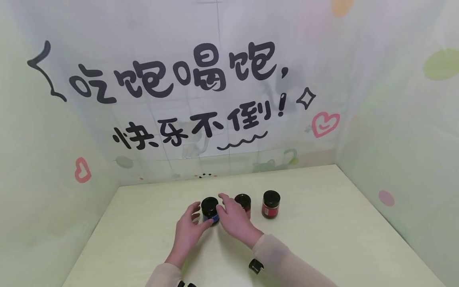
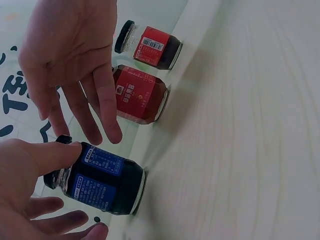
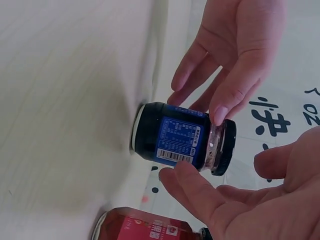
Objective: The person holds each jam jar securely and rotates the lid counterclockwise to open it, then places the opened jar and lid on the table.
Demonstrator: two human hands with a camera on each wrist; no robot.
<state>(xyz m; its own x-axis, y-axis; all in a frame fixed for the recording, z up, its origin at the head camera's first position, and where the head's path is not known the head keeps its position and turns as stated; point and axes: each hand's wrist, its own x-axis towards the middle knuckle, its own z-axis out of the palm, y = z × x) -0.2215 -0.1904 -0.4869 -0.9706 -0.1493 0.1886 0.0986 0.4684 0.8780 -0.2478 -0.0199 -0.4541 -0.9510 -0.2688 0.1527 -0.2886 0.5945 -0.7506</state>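
A glass jar with a black lid and a blue label stands upright on the table, between the two hands. My left hand is at its left side, with the thumb against the neck below the lid and the other fingers spread loosely beside the jar. On the opposite side is my right hand, its fingers extended close to the jar; whether they touch it I cannot tell. Behind that hand, a red-labelled jar is partly hidden in the head view.
Farther right stands another black-lidded jar with a red label. The pale wooden table runs back to a light printed backdrop with black lettering, and similar sheets enclose both sides.
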